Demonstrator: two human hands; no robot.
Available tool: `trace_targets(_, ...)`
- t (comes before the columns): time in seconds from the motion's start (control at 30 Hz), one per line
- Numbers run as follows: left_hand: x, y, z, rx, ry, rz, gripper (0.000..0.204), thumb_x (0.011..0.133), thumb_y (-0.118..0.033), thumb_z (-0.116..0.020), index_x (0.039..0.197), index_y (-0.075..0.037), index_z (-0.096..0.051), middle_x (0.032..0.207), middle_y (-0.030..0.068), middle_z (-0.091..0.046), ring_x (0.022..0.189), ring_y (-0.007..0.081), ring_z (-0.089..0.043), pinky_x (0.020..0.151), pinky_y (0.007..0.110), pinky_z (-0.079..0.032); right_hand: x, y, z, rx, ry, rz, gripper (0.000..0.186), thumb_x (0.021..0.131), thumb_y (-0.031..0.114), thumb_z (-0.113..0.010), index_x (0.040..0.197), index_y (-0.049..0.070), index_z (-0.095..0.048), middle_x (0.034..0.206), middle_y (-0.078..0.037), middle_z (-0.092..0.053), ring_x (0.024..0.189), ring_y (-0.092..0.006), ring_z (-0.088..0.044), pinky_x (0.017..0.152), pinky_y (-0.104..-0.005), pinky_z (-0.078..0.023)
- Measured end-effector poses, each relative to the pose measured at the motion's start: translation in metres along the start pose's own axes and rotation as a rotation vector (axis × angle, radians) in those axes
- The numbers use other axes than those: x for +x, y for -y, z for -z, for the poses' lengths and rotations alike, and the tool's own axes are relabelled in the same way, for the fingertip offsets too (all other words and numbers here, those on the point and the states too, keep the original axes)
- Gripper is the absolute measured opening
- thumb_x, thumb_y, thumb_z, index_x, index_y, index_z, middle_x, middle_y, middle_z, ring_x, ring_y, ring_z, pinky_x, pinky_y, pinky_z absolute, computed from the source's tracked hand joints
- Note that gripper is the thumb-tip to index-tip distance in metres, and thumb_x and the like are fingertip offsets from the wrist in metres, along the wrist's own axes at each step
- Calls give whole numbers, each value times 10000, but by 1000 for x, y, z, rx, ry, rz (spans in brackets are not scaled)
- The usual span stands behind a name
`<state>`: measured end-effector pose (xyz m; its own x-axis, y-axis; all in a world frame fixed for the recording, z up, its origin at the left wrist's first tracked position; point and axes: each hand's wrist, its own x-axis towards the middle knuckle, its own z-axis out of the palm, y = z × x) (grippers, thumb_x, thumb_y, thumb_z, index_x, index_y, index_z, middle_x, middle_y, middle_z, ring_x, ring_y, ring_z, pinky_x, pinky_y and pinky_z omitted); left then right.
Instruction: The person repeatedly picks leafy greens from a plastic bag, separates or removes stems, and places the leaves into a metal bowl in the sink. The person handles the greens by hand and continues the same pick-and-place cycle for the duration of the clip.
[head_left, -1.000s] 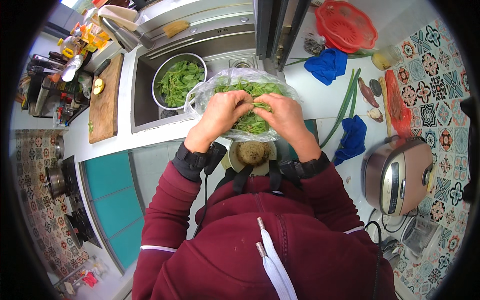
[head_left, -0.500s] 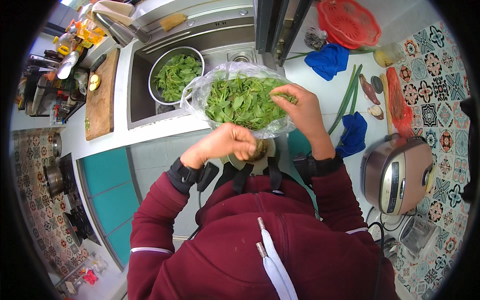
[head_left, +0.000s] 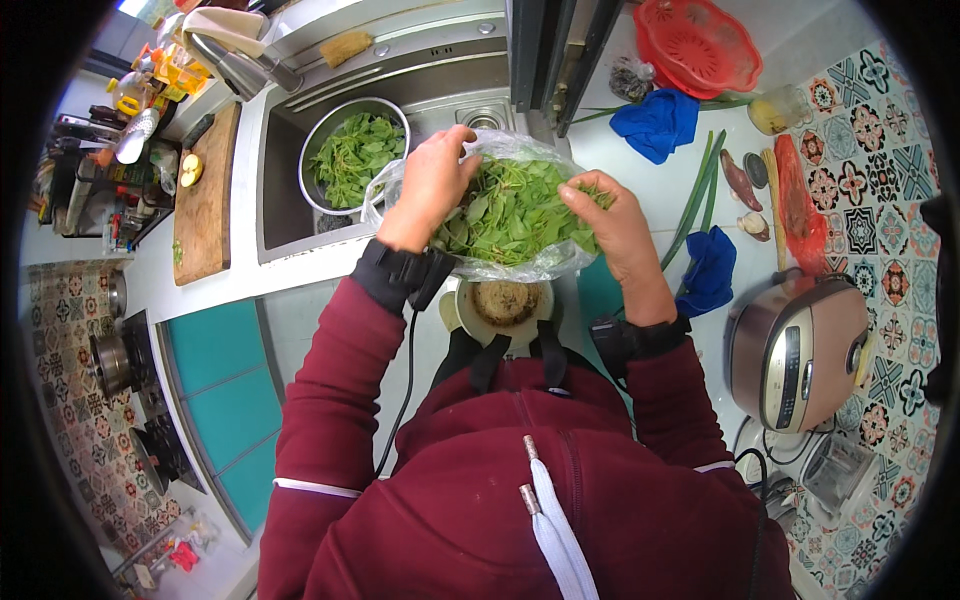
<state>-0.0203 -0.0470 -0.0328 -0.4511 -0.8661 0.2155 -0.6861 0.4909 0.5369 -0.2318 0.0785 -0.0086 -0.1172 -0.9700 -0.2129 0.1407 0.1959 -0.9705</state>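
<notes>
A clear plastic bag [head_left: 545, 268] full of leafy green stems [head_left: 500, 215] rests at the front edge of the sink. My right hand [head_left: 622, 235] is at the bag's right side, thumb and fingers pinched on a small sprig of greens [head_left: 597, 184]. Over the bag's left part is my left hand [head_left: 432, 185], its fingers bent and thumb a little apart. Nothing shows between them, though the fingertips are partly turned from view. In the sink, left of the bag, stands a round metal bowl [head_left: 312, 185] with more leafy greens [head_left: 355, 155].
Below the bag, a pale bucket [head_left: 548, 305] holds brown matter. A wooden cutting board [head_left: 205, 215] with a cut fruit [head_left: 191, 170] lies left of the sink [head_left: 285, 240]. Rightward are green onions [head_left: 695, 205], blue cloths [head_left: 655, 122], a red basket [head_left: 700, 45] and a rice cooker [head_left: 800, 350].
My left hand has moved up from over the bucket to the bag's left side. My right hand has shifted slightly right and down, still pinching the greens.
</notes>
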Motion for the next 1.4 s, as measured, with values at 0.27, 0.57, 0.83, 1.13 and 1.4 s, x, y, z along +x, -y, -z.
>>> trace_targets(0.27, 7, 2, 12, -180, 182, 161, 106, 803, -134, -702, 861, -47, -686, 759, 140, -685, 708, 252, -690, 676, 336, -521, -6, 1, -2, -148, 25, 24, 165, 880, 198, -713, 862, 61, -623, 814, 47, -580, 762, -38, -511, 687, -205, -416)
trace_targets(0.57, -24, -26, 56, -635, 160, 139, 154, 839, -51, -694, 978, -30, -630, 737, -9, -634, 666, 41, -558, 648, 220, -481, 5, 9, -46, -438, 19, 397, 260, 824, 137, -737, 1053, 27, -683, 913, -53, -669, 850, -136, -618, 787, -264, -470)
trace_targets(0.83, -43, -28, 60, -750, 153, 161, 184, 866, 27, -652, 1037, -18, -599, 842, -16, -640, 775, 39, -588, 697, 199, -486, 11, 0, -53, -753, 28, 533, 172, 795, 136, -731, 931, 36, -700, 794, -120, -595, 703, -276, -600, 636, -342, -461)
trace_targets(1.13, -147, 31, 74, -660, 587, 157, 82, 847, -15, -632, 926, -36, -623, 740, 29, -627, 667, 118, -623, 645, 279, -512, 45, 80, -91, -718, 161, 616, 135, 806, 71, -720, 918, 6, -681, 842, -87, -652, 796, -171, -625, 736, -269, -475)
trace_targets(1.4, -221, 77, 38, -684, 486, 489, 134, 918, -155, -629, 984, -38, -622, 767, 65, -682, 688, 149, -672, 642, 301, -529, 177, 65, -240, -910, 326, 579, 290, 767, 262, -758, 1025, 147, -691, 965, -109, -670, 906, -268, -660, 797, -389, -511)
